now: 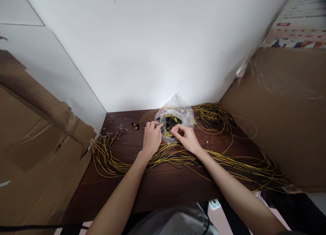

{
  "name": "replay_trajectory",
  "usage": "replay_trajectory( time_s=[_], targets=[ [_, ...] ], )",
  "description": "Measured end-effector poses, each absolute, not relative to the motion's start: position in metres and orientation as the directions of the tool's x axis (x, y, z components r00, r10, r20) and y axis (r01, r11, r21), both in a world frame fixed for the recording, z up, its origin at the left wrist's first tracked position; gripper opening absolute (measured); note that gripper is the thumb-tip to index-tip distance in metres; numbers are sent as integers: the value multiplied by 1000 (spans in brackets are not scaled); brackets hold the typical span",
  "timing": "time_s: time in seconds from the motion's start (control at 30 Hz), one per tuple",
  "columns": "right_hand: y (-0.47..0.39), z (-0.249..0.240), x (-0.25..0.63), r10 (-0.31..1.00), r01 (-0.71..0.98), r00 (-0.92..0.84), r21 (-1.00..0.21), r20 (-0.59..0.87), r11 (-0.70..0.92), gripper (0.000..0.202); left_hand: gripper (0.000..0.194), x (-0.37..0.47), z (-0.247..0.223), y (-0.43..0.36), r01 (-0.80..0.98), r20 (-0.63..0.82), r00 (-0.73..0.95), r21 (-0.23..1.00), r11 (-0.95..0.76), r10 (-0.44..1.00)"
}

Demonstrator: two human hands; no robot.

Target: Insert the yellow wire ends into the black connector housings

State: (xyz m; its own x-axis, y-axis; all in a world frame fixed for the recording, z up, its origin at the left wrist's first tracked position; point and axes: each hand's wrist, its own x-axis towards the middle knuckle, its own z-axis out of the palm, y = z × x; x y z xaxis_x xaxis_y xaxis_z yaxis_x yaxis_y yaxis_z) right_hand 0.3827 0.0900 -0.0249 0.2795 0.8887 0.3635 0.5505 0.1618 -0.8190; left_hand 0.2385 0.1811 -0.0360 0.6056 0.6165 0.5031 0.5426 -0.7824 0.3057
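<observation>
A clear plastic bag [187, 117] stands open on the table, filled with small black and yellow pieces [168, 120]. My left hand [152, 137] is at the bag's left side, fingers bent and fingertips close together by its mouth. Over the front right of the bag, my right hand [187, 137] pinches thumb and forefinger together above the pieces. Whatever lies between the fingertips of either hand is too small to make out. A long bundle of yellow and black wires [163, 157] runs across the table beneath my wrists.
A tangled wire coil [210, 114] lies at the back right. Small black and yellow connectors [136, 126] sit left of the bag, near scattered tiny pale bits [121, 128]. Cardboard stands at left [38, 139] and right [285, 116]; a white wall [152, 51] closes the back.
</observation>
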Motion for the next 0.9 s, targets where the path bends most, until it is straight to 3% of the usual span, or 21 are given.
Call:
replay_trajectory(
  time_s=[0.4, 0.73, 0.9],
  targets=[
    [90, -24, 381, 888, 556, 266, -812, 375, 176, 19, 20, 235, -34, 184, 553, 457, 639, 286, -783, 618],
    [92, -26, 382, 889, 489, 288, -853, 355, 183, 19, 16, 240, -21, 173, 286, 566, 603, 504, -815, 562],
    [94, -30, 382, 896, 415, 286, -886, 341, 204, 20, 17, 242, -21, 166, 203, 604, 597, 524, -827, 529]
  ],
)
